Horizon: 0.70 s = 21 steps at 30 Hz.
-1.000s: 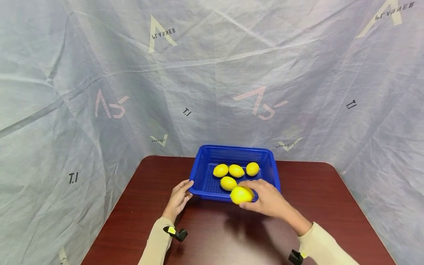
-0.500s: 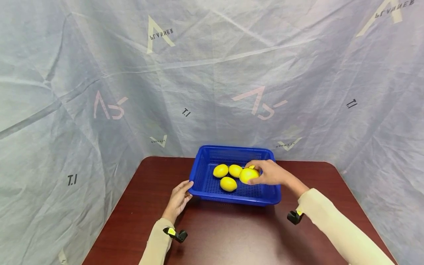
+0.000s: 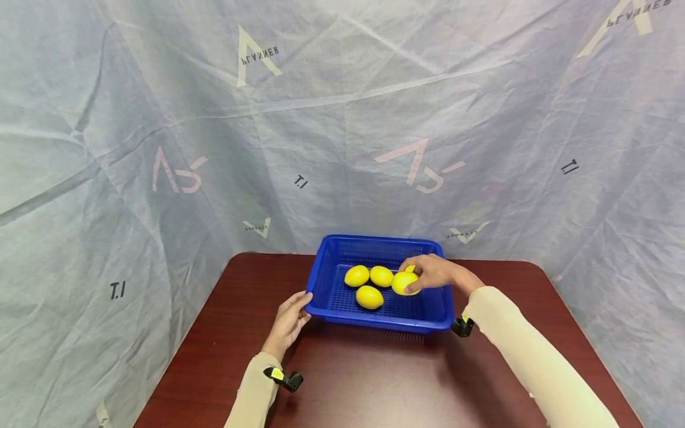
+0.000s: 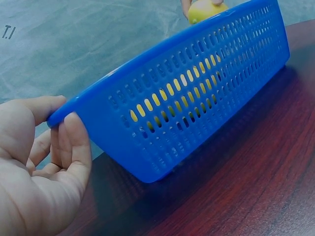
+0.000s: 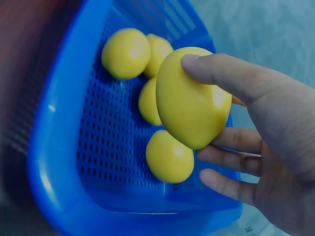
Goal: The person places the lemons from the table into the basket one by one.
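Note:
My right hand point(image 3: 432, 272) holds a lemon point(image 5: 189, 98) between thumb and fingers, above the right part of a blue plastic basket point(image 3: 374, 324). Several more lemons lie on the basket's perforated floor; in the right wrist view one lemon point(image 5: 170, 156) sits just below the held one, and another lemon point(image 5: 126, 53) lies farther along. At the basket's near left corner, my left hand point(image 3: 289, 321) pinches the rim, thumb on top and fingers underneath, as the left wrist view shows. From the head view, the held lemon and right hand largely hide the lemon beneath them.
The basket stands near the back of a dark red-brown wooden table point(image 3: 353, 380). A grey printed cloth point(image 3: 342, 148) hangs behind the table and along its sides. Each wrist carries a small black camera point(image 3: 291, 381).
With the lemon in its grip, my right hand has moved from over the basket's near edge back and right, over its right part. The left hand stays on the rim.

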Each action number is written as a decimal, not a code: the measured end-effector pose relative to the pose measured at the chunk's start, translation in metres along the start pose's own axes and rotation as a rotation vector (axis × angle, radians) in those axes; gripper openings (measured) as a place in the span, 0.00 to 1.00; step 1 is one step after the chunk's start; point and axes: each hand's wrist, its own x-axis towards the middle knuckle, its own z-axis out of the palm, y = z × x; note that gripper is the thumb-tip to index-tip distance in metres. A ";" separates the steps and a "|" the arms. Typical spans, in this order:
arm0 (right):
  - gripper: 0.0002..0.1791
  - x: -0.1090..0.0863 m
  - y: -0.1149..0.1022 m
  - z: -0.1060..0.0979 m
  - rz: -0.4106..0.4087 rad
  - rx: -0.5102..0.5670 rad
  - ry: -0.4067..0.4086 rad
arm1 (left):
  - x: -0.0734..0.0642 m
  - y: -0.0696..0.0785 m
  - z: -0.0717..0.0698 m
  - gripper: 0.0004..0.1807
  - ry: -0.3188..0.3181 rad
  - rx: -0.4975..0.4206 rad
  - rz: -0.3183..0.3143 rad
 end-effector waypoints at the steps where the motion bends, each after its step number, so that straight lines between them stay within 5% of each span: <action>1: 0.30 0.003 0.002 0.000 0.011 -0.009 0.000 | 0.000 0.000 0.000 0.14 0.001 -0.001 0.000; 21: 0.31 0.041 0.022 0.018 0.256 -0.090 -0.108 | 0.001 -0.003 -0.001 0.18 0.007 0.022 0.003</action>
